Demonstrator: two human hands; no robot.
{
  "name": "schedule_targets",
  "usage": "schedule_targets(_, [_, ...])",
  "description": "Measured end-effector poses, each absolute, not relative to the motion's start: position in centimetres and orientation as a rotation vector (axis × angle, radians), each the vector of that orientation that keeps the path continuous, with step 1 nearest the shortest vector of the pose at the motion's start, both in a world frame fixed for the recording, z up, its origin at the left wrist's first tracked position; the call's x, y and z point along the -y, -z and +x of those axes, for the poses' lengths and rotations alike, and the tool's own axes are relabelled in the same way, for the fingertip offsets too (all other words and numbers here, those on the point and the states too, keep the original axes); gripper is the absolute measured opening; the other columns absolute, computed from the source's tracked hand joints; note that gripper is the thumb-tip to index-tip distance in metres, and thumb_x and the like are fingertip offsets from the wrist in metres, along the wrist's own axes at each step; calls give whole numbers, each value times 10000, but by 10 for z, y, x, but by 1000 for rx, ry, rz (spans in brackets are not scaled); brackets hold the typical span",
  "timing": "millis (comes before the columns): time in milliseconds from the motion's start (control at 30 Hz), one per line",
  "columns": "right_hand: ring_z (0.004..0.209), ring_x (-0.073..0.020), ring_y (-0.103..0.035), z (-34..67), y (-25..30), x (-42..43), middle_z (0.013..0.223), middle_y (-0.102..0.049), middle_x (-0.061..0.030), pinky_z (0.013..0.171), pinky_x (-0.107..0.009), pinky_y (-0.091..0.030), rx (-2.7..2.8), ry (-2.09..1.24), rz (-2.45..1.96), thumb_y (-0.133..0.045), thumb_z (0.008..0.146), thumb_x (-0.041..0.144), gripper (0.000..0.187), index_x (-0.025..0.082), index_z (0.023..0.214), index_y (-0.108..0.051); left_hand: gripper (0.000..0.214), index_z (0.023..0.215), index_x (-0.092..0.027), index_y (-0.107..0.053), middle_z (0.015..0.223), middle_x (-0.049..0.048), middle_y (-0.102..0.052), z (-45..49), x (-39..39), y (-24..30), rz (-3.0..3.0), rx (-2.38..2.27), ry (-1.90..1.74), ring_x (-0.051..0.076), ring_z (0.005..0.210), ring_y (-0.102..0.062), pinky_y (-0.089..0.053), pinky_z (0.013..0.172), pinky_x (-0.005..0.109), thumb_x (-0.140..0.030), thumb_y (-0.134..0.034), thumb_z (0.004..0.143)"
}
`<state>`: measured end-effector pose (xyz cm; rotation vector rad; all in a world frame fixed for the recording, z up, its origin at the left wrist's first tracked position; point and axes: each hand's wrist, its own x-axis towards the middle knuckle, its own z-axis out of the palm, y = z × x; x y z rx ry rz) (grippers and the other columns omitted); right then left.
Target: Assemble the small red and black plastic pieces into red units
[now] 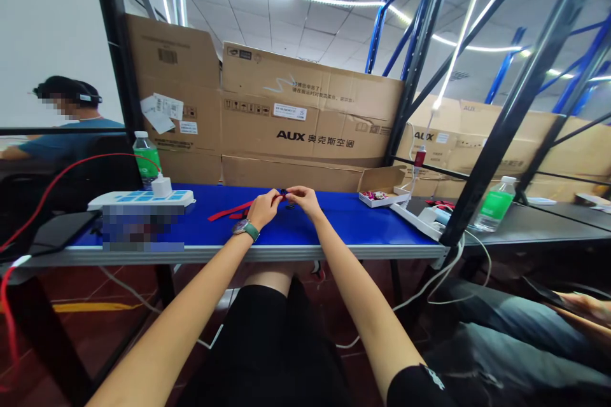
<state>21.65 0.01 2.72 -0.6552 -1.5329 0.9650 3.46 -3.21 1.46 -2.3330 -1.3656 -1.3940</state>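
Head view, left to right. What's at the far left?

Power strip [138, 196] on the blue table [353, 229], white plug [161, 187] in it, red cord [95, 162] trailing off left. Likely parked at that end so the cord clears the work spot. Water bottle [147, 162] stands behind, probably out of elbow range.

Next?

Red strap [230, 211], on the table just left of the hands. Near end goes out of sight behind the left hand [264, 208]; can't tell if it joins what's being held. Laid out sideways, I'd guess, to avoid bunching under the fingers.

Left grip?

Thumb and forefinger almost closed, pinching a small dark piece [283, 191]. Watch [245, 227] on that wrist.

So where's the piece exactly?

Between the two sets of fingertips, over the table, straight ahead of the person. Too small to identify.

Right hand?

Right hand [305, 198] mirrors it: fingertips drawn together on the same piece, nearly meeting the left's. Tip pinch from both sides makes sense for something that tiny; a fist would hide it.

Further right?

Open box [382, 203] of small reddish items, toward the table's right end. Reads as handy for the right arm without crowding the hands. Second power strip [416, 221] sits beside it, near the corner.
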Motion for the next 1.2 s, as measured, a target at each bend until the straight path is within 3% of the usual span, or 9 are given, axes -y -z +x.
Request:
schedule_targets(200, [656, -165, -674, 214, -24, -1, 695, -704, -11, 673, -283, -571, 1639, -916, -657, -876, 568, 420, 390, 165, 808, -704, 207, 956, -234, -648, 809, 55, -721, 33, 34, -15, -2308, 1369, 1361, 221, 753, -672, -409, 674, 286, -354, -481, 966])
schedule_targets(433, [630, -159, -681, 212, -21, -2, 676, -654, 28, 639, -294, -578, 1720, -1068, -651, -787, 683, 536, 436, 200, 872, -584, 196, 931, -227, -649, 797, 44, -707, 31, 28, -13, -2360, 1326, 1401, 202, 741, -654, -417, 691, 282, -299, -468, 955])
schedule_targets(633, [523, -111, -604, 211, -19, 0, 680, -640, 28, 483, -201, -464, 1860, -898, -731, -801, 658, 545, 449, 184, 809, -580, 208, 895, -214, -640, 784, 43, -690, 30, 23, -9, -2531, 1273, 1363, 195, 732, -636, -441, 703, 291, -272, -449, 953])
schedule_targets(700, [543, -116, -612, 212, -19, 0, 677, -644, 20, 480, -196, -454, 1859, -883, -741, -789, 670, 550, 438, 183, 784, -578, 203, 962, -202, -632, 845, 55, -690, 32, 25, -10, -2560, 1233, 1394, 200, 786, -645, -469, 749, 308, -259, -438, 956])
schedule_targets(800, [533, -135, -623, 214, -21, -2, 624, -643, 19, 478, -214, -477, 1784, -955, -748, -783, 665, 560, 449, 190, 784, -560, 273, 1168, -177, -579, 1096, 102, -665, 35, 30, -13, -2510, 1091, 1536, 222, 1031, -631, -487, 907, 352, -272, -532, 916])
schedule_targets(900, [498, -136, -612, 216, -21, -4, 592, -642, 23, 485, -235, -508, 1705, -1014, -747, -787, 665, 541, 437, 191, 789, -555, 383, 1207, -187, -582, 1182, 107, -644, 35, 36, -18, -2546, 972, 1532, 241, 1110, -607, -478, 978, 379, -307, -653, 850])
schedule_targets(1200, [470, -113, -602, 214, -18, -7, 577, -628, 31, 477, -202, -505, 1715, -1089, -845, -671, 782, 354, 212, 190, 797, -538, 259, 1062, -195, -668, 1055, 83, -699, 32, 35, -17, -2475, 1059, 1501, 238, 986, -647, -505, 913, 369, -260, -690, 813])
